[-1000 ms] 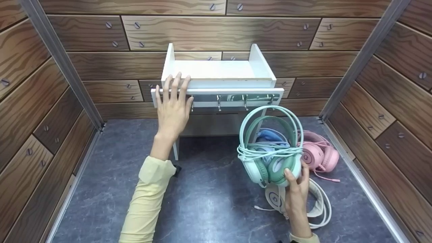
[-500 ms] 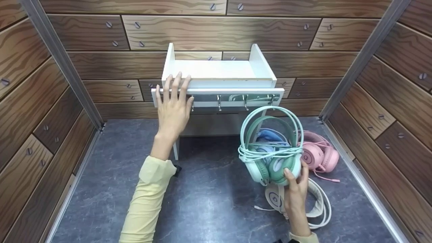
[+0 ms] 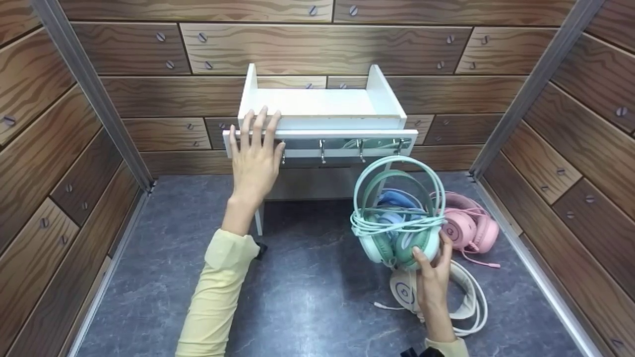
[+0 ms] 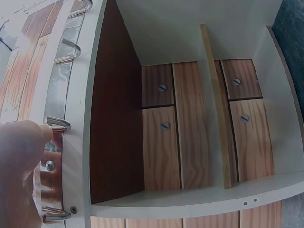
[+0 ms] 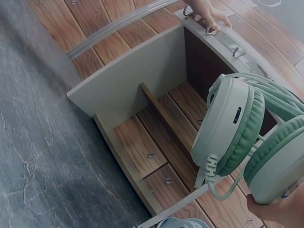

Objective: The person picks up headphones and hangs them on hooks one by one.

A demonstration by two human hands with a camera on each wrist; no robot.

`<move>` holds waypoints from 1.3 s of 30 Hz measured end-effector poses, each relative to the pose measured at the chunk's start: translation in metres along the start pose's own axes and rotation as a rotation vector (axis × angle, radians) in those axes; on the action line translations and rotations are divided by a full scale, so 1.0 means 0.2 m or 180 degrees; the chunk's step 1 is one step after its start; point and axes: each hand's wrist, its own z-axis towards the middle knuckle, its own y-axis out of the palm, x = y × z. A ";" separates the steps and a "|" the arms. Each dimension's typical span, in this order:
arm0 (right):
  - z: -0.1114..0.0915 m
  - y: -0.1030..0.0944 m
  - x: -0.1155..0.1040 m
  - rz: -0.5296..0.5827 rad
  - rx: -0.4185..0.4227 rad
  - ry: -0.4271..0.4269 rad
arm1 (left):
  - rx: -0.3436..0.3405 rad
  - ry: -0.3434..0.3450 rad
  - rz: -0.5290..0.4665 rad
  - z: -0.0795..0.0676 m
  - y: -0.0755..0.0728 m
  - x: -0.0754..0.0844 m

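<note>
My left hand (image 3: pixel 255 168) rests on the left end of the white rack's front rail (image 3: pixel 342 133), fingers extended over its top edge. Metal hooks (image 3: pixel 322 151) line the rail's face; in the left wrist view the thumb touches one hook (image 4: pixel 58 123). On the right, my right hand (image 3: pixel 434 285) grips mint-green headphones (image 3: pixel 425 243) by one ear cup. They are held upright below the rail's right end, apart from the hooks. Their cable is wound across the ear cups. Through the headband, blue headphones (image 3: pixel 398 198) show, partly hidden.
Pink headphones (image 3: pixel 461 229) lie on the dark marbled floor (image 3: pixel 302 277) at the right. White headphones (image 3: pixel 403 290) lie nearer, partly behind my right hand. The white rack (image 3: pixel 317 101) stands before the back wood-patterned wall (image 3: pixel 317 49); panelled walls also rise at both sides.
The green headphones have shifted slightly, their ear cups rising a little, and my right hand has moved up a touch with them. My left hand stays put.
</note>
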 end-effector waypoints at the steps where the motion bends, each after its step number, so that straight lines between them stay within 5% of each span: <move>1: 0.00 0.00 0.00 -0.0003 -0.0004 0.0006 | -0.0001 -0.0005 0.0003 0.00 0.00 0.00; 21: 0.09 -0.05 0.08 -0.0136 0.0021 0.0106 | 0.0096 0.0026 -0.0039 0.00 0.01 -0.01; 39: 0.19 -0.04 0.16 -0.0595 0.0061 0.0180 | 0.0034 0.0012 -0.0026 0.00 0.00 0.00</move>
